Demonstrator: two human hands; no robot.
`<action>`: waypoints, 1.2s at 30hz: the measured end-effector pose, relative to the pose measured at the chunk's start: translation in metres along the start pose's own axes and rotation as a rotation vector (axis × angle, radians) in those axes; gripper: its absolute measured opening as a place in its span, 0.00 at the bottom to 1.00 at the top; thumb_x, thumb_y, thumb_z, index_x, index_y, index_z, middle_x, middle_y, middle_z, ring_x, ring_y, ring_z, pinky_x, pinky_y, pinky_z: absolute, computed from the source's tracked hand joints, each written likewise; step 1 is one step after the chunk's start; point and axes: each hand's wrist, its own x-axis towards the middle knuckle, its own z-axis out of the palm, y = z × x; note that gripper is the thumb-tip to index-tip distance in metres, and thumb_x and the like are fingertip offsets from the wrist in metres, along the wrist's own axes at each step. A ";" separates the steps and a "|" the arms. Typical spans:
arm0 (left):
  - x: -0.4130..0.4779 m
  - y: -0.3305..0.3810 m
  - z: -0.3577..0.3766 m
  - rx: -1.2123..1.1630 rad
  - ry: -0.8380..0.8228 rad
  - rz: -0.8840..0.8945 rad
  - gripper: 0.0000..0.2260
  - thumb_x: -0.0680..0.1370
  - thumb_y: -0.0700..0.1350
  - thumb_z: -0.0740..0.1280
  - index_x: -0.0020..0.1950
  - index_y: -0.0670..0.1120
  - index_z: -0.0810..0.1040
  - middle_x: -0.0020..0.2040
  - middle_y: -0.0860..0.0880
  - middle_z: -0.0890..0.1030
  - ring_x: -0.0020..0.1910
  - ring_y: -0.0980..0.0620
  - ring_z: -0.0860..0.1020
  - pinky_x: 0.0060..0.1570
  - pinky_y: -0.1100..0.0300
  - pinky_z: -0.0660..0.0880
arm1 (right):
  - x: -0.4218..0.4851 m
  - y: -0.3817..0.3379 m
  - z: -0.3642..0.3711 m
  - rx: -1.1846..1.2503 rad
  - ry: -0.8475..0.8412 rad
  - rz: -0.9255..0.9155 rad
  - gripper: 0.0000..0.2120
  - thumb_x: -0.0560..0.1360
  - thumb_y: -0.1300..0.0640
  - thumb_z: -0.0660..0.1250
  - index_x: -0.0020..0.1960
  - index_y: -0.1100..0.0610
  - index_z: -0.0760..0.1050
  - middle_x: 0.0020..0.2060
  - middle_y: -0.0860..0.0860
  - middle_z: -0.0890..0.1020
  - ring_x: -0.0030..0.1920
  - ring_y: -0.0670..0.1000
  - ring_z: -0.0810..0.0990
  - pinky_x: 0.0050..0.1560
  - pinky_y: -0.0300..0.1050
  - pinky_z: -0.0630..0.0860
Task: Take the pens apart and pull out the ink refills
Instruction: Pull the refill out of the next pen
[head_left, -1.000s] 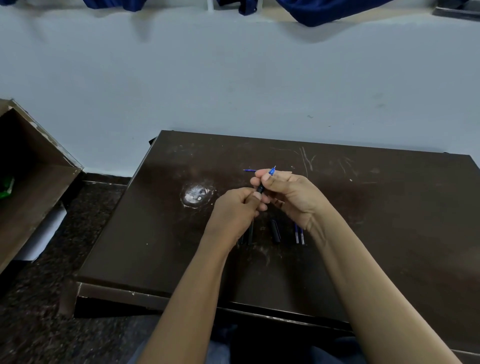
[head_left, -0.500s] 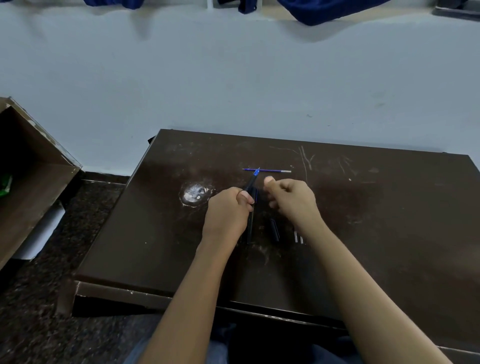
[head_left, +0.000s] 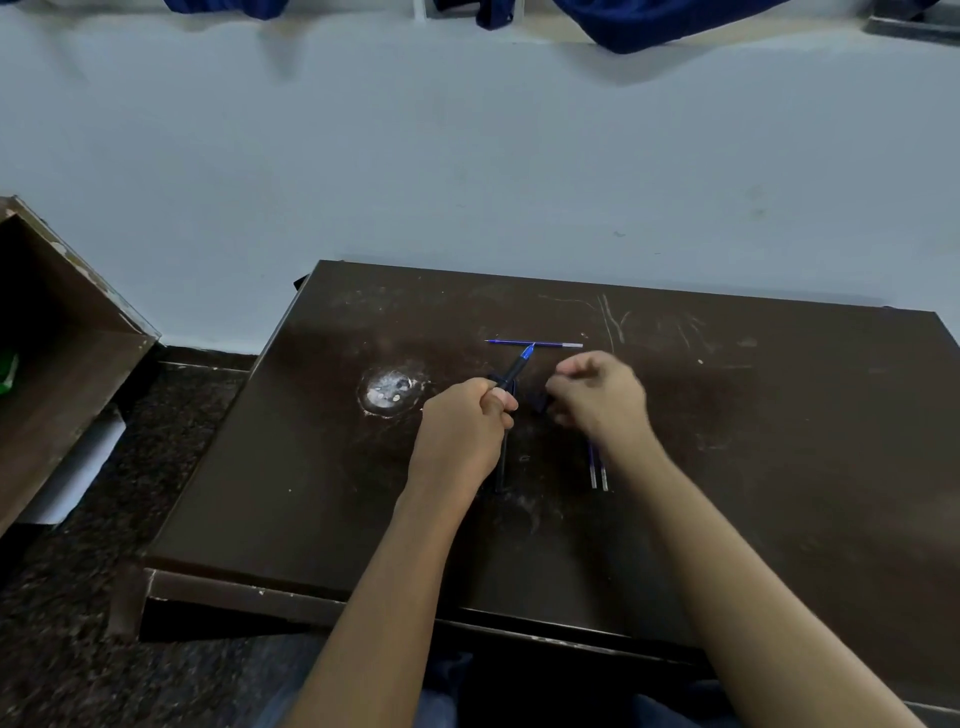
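Observation:
My left hand (head_left: 465, 423) grips a black pen (head_left: 511, 373) by its barrel, its blue tip pointing up and to the right. My right hand (head_left: 600, 400) hovers just right of it, blurred, fingers curled round a small black pen piece (head_left: 540, 402). One blue ink refill (head_left: 535, 343) lies crosswise on the dark table (head_left: 779, 441) beyond the pen tip. Two more refills (head_left: 597, 470) lie side by side under my right wrist. A black barrel (head_left: 501, 470) pokes out from under my left hand.
A round pale scuffed patch (head_left: 387, 392) marks the table left of my left hand. An open brown box (head_left: 62, 364) stands on the floor at the left. The pale wall (head_left: 467, 156) rises just behind the table's far edge.
My hands have drawn apart. The right hand let go of the pen's tip end and dropped to the right with a small black piece. The left hand keeps the pen.

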 end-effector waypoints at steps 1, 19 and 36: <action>0.000 0.001 0.001 0.000 -0.003 0.003 0.13 0.81 0.42 0.56 0.45 0.48 0.79 0.36 0.55 0.78 0.38 0.59 0.75 0.38 0.70 0.69 | 0.002 -0.005 -0.007 0.223 0.036 0.044 0.06 0.72 0.64 0.69 0.49 0.59 0.77 0.43 0.59 0.82 0.31 0.49 0.80 0.33 0.41 0.79; -0.005 0.007 0.004 0.041 -0.059 0.008 0.12 0.82 0.44 0.57 0.48 0.48 0.80 0.36 0.55 0.79 0.34 0.61 0.74 0.34 0.74 0.68 | -0.011 -0.023 -0.017 0.385 -0.181 -0.139 0.07 0.72 0.64 0.71 0.49 0.59 0.77 0.39 0.59 0.83 0.35 0.50 0.82 0.39 0.41 0.79; -0.007 0.010 0.004 0.042 0.004 0.021 0.11 0.80 0.42 0.59 0.47 0.45 0.80 0.40 0.50 0.82 0.34 0.62 0.75 0.32 0.78 0.69 | -0.027 -0.022 0.009 0.351 -0.136 -0.089 0.18 0.68 0.62 0.76 0.55 0.55 0.76 0.41 0.55 0.85 0.40 0.51 0.84 0.45 0.44 0.80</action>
